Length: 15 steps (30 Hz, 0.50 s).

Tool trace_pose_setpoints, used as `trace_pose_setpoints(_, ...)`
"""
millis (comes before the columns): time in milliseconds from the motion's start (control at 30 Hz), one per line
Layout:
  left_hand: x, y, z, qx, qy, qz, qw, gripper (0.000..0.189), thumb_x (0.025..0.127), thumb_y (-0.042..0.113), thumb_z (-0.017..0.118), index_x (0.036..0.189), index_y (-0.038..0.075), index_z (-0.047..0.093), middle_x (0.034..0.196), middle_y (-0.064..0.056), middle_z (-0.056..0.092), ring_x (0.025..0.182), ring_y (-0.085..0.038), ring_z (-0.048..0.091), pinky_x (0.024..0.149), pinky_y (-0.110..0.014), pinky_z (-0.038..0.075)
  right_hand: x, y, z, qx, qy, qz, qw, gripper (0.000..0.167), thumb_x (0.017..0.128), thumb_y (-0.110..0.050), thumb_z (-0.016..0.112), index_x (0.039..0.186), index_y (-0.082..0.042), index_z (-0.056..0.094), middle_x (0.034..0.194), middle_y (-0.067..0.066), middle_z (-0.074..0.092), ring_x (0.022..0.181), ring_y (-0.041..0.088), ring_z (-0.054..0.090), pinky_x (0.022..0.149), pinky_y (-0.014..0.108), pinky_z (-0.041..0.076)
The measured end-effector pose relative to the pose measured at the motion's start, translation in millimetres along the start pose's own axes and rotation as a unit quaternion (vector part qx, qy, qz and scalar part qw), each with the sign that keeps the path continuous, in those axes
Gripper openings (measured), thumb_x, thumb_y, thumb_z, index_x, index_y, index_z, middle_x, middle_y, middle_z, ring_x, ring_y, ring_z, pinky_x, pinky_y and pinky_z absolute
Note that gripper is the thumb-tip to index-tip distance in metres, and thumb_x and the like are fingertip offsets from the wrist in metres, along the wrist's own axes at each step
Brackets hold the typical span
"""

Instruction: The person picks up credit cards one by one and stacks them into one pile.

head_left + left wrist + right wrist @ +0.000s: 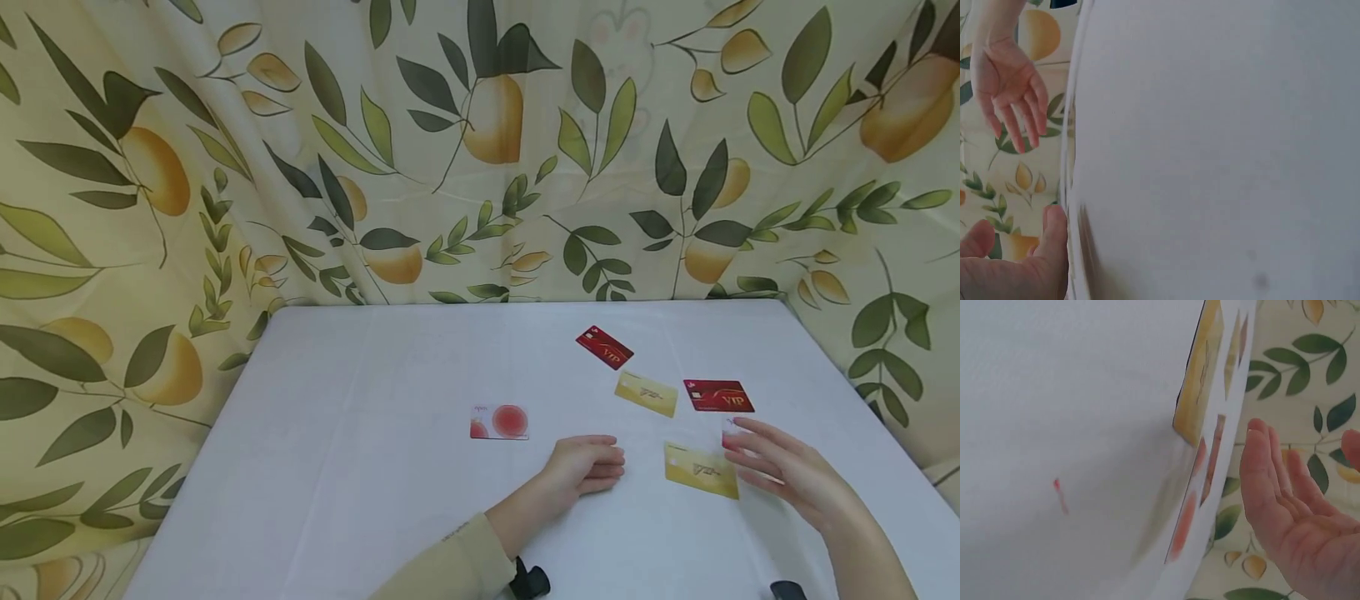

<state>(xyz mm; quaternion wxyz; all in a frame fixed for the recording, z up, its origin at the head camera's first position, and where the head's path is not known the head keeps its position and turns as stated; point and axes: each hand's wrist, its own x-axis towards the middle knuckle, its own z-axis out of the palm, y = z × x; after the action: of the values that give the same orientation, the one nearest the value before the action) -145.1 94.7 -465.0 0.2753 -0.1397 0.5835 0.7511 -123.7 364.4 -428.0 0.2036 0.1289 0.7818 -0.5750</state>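
Note:
My right hand (787,471) hovers at the right with fingers extended and spread slightly, holding nothing. Below its fingertips, a white and red card (729,437) is mostly hidden in the head view. A yellow card (701,472) lies just left of those fingers. Above them is a red VIP card (718,396). My left hand (588,468) is near the table's middle, its fingers together and loosely bent with nothing in them. Up and left of it lies a white card with a red circle (499,422). The right wrist view shows the right palm (1304,537) bare.
Farther back lie another red VIP card (604,347) and a second yellow card (646,394). The white-covered table (360,467) ends at a fruit-patterned curtain (420,208). Black wrist devices (530,579) show at the near edge.

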Motion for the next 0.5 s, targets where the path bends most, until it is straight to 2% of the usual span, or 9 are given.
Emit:
trace_pose_setpoints(67,-0.1,-1.7,9.1,0.001,-0.003,-0.005,1.0000,0.021,0.082,0.010,0.065,0.103,0.006,0.065,0.085,-0.008,0.068,0.077,-0.018,0.066,0.075,-0.037,0.055,-2.6,4,-7,0.007,-0.001,0.022,0.9997,0.074,0.095,-0.042,0.041,0.143,0.003,0.008,0.106,-0.012,0.061,0.086,-0.005,0.059,0.079,0.027,0.053)
trace_pose_setpoints(200,-1.0,-4.9,23.5,0.003,-0.004,-0.020,0.9998,0.020,0.082,0.008,0.065,0.102,0.007,0.066,0.083,-0.007,0.068,0.075,-0.017,0.065,0.074,-0.037,0.055,-6.4,12,-17,0.014,0.006,0.070,0.9974,0.081,0.092,-0.048,0.044,0.146,-0.002,0.003,0.119,-0.001,0.054,0.085,-0.003,0.060,0.084,0.034,0.052)
trace_pose_setpoints(300,-1.2,-8.4,32.7,0.010,0.003,-0.025,0.9996,0.021,0.081,0.008,0.066,0.101,0.008,0.066,0.082,-0.005,0.067,0.073,-0.016,0.064,0.073,-0.036,0.055,-8.4,18,-19,0.025,0.015,0.096,0.9950,0.085,0.090,-0.050,0.046,0.146,-0.004,0.001,0.112,-0.008,0.054,0.083,-0.002,0.060,0.085,0.038,0.052)
trace_pose_setpoints(433,-0.7,-14.1,44.2,0.016,0.026,-0.020,0.9993,0.023,0.080,0.008,0.067,0.102,0.009,0.066,0.080,-0.003,0.064,0.073,-0.014,0.061,0.072,-0.035,0.055,-10.1,24,-18,0.054,0.017,0.108,0.9926,0.086,0.091,-0.049,0.047,0.145,-0.002,0.000,0.095,-0.016,0.059,0.082,0.004,0.063,0.082,0.039,0.052)
trace_pose_setpoints(500,-0.1,-17.2,49.6,0.012,0.035,-0.017,0.9992,0.024,0.079,0.007,0.067,0.103,0.009,0.066,0.079,-0.003,0.063,0.073,-0.014,0.061,0.072,-0.035,0.055,-11.1,26,-17,0.072,0.013,0.110,0.9912,0.084,0.091,-0.047,0.047,0.145,-0.001,0.001,0.093,-0.013,0.062,0.082,0.007,0.064,0.082,0.040,0.052)
